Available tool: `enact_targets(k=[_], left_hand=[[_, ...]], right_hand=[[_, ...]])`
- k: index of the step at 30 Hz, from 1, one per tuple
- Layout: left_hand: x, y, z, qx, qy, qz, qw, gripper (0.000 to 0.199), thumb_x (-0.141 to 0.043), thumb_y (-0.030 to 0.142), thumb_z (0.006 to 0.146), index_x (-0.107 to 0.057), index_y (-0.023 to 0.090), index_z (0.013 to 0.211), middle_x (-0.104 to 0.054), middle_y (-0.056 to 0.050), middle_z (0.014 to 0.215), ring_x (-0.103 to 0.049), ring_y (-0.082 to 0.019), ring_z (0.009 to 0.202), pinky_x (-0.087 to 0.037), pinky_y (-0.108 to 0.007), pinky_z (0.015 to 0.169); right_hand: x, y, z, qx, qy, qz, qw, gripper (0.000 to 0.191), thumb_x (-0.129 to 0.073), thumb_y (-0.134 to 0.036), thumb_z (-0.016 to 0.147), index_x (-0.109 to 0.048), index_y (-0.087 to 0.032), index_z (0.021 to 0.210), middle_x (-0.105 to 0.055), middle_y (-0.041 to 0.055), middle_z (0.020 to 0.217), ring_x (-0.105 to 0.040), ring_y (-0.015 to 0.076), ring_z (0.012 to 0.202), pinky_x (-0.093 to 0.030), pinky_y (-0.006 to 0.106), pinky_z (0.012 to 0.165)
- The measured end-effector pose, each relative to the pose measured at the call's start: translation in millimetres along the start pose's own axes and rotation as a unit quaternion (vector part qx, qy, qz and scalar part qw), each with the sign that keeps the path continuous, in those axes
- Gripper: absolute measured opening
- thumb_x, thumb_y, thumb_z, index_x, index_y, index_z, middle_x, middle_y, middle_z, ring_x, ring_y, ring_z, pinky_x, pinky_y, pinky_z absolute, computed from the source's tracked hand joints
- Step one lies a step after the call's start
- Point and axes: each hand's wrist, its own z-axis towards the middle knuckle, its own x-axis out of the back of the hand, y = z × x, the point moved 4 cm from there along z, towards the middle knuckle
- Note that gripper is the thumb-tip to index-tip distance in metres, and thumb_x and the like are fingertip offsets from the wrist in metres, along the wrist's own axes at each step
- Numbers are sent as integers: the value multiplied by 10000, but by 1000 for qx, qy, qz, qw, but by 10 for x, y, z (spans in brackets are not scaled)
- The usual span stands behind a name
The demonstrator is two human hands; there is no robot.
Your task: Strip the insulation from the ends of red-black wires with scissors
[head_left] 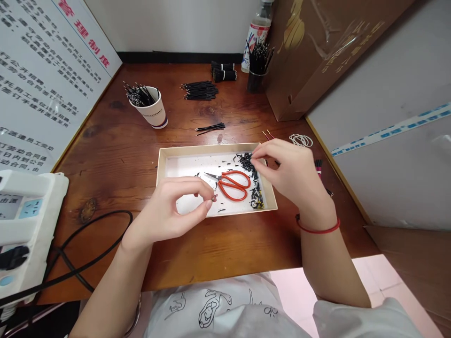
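Observation:
A shallow white box (pixel 218 149) holds red-handled scissors (pixel 234 184) and a scatter of small black scraps (pixel 255 180) along its right side. Over the box's front left part, my left hand (pixel 176 206) pinches a tiny object with a reddish tip, too small to name. My right hand (pixel 291 173) is at the box's right edge, thumb and index finger nearly together above the black scraps; whether something is between them cannot be made out. The scissors lie between both hands, untouched, blades pointing left.
Behind the box are loose black wires (pixel 210 127), a wire pile (pixel 199 90), bundles (pixel 224 72), a paper cup (pixel 153 112) and dark cup (pixel 255 80) of wires, and a bottle (pixel 254 35). White bands (pixel 300 140) lie right; a power strip (pixel 31 225) and black cable stand left.

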Motion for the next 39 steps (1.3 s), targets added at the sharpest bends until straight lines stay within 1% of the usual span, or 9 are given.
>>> enact_targets(k=[3,6,9,13,19,23,27,33,39], left_hand=[[5,-42,13,30,49,9,998,143,-605,133,843,-629,197,717,-695,-1,720,-643,-139,680,-509,-255,655],[-17,-45,18,48,68,36,996,134,-605,153,849,-641,199,728,-702,12,714,-643,-135,671,-498,-249,653],[-38,-27,13,49,66,61,995,144,-594,149,852,-643,201,727,-706,24,712,-641,-127,662,-492,-239,646],[-45,-31,13,60,60,57,995,127,-603,160,849,-674,200,751,-710,24,713,-633,-125,664,-491,-237,656],[-100,-116,40,173,50,-87,980,168,-638,317,864,-724,193,791,-730,2,750,-664,-141,718,-521,-232,668],[-122,-162,31,226,94,-156,957,115,-730,284,783,-726,181,731,-723,8,691,-665,-127,673,-526,-210,651],[-134,-172,37,217,93,-203,950,131,-688,238,806,-700,176,691,-695,14,635,-638,-108,629,-501,-192,608],[-179,-110,39,204,71,-161,963,282,-588,247,856,-566,167,587,-566,37,554,-540,-77,555,-455,-184,573],[-219,-55,6,222,116,-113,961,259,-558,210,824,-547,167,569,-575,40,531,-537,-70,518,-444,-173,537]], right_hand=[[-74,-95,-43,-14,-25,16,999,147,-640,-61,808,-669,-176,896,-692,78,938,-641,204,802,-501,335,716],[-177,-360,-100,6,-40,140,989,168,-686,-183,858,-673,-185,1025,-688,66,977,-645,180,821,-519,318,744],[-246,-608,-144,48,-47,253,965,109,-690,-258,882,-686,-206,978,-696,21,897,-629,133,741,-513,266,680],[-273,-654,-151,43,-30,256,965,84,-628,-168,917,-669,-192,847,-685,3,781,-609,117,700,-494,248,641],[-319,-638,-168,55,36,278,958,151,-569,-84,927,-640,-190,847,-676,15,796,-616,119,750,-500,259,662],[-395,-630,-205,-18,79,367,927,133,-635,-98,893,-654,-202,810,-676,-1,772,-610,119,741,-504,269,669],[-468,-616,-222,-85,44,455,885,108,-644,-125,887,-649,-205,815,-665,-12,777,-615,110,709,-504,256,632],[-491,-636,-261,-103,28,368,924,115,-499,-162,966,-542,-200,867,-618,5,847,-583,114,772,-483,282,705],[-605,-662,-309,-171,34,424,889,107,-472,-173,966,-496,-209,868,-599,-7,840,-597,100,745,-486,252,673]])
